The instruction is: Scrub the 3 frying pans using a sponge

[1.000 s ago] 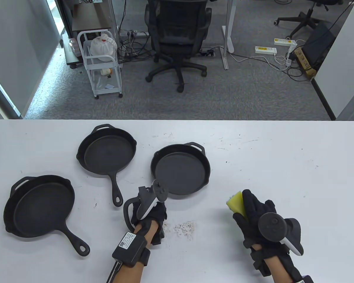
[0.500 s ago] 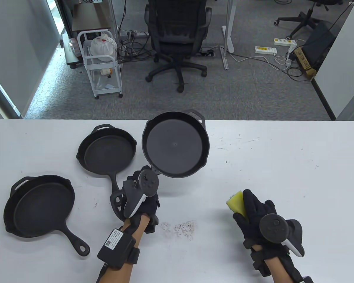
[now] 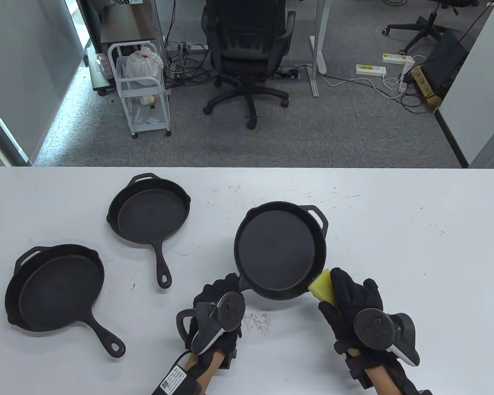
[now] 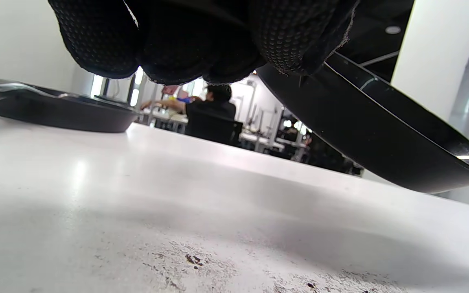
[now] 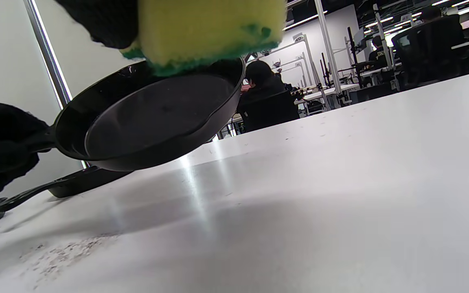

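Note:
Three black cast-iron frying pans are in the table view. My left hand [image 3: 219, 293] grips the handle of one pan [image 3: 280, 249] and holds it lifted and tilted above the table; the left wrist view shows that pan [image 4: 381, 134] off the surface. My right hand [image 3: 348, 298] holds a yellow sponge [image 3: 322, 285] with a green underside against the pan's near right rim. In the right wrist view the sponge [image 5: 206, 30] sits at the raised pan [image 5: 153, 118]. A second pan [image 3: 150, 214] lies at centre left, the third pan [image 3: 55, 288] at far left.
Dark and white crumbs [image 3: 258, 320] are scattered on the white table [image 3: 415, 255] between my hands. Beyond the far table edge stand an office chair [image 3: 247, 45] and a white wire cart [image 3: 142, 86]. The second pan's handle [image 3: 161, 267] points toward my left hand.
My left hand carried the lifted pan from high near the far edge down and right, toward the sponge. My right hand shifted slightly left, bringing the sponge to the pan's rim.

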The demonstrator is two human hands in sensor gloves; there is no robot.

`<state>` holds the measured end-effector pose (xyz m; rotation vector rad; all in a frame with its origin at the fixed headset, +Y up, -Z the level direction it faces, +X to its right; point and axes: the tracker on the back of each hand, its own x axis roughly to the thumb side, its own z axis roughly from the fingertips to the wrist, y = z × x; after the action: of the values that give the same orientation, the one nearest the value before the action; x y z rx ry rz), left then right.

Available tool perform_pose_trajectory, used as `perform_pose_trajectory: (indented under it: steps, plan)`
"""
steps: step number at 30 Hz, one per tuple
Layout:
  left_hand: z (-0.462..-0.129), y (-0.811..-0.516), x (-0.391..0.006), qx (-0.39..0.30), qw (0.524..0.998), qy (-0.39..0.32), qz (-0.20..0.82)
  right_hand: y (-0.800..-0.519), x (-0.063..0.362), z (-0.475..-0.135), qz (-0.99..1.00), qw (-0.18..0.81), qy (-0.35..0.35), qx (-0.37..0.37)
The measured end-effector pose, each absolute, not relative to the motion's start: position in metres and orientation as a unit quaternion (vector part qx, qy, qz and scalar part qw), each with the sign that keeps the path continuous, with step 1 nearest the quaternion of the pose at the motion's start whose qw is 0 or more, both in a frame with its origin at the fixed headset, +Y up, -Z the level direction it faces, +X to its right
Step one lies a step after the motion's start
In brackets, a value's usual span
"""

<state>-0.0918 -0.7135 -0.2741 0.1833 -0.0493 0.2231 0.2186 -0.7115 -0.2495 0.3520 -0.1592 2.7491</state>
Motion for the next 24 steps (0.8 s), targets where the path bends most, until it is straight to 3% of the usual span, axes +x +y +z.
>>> perform_pose_trajectory:
  steps: [5,13,17,20,24]
  plan:
    - [-0.268,-0.718,-0.092,0.094,0.986,-0.039,0.132,-0.706,0.194,-0.259,0.973,0.167,-0.013,0.161]
    - [-0.26,-0.717,-0.087,0.098,0.982,-0.076,0.144,-0.702,0.118,-0.289,0.978,-0.007,0.063,0.201]
    - [-0.254,-0.714,-0.083,0.12,0.982,-0.091,0.114,-0.694,0.09,-0.299,0.978,-0.047,0.01,0.202]
    - [-0.254,-0.715,-0.085,0.102,0.979,-0.101,0.142,-0.684,0.084,-0.311,0.986,-0.051,-0.012,0.159]
    - [-0.248,-0.709,-0.084,0.128,0.976,-0.114,0.134,-0.673,0.103,-0.332,0.995,-0.035,-0.053,0.073]
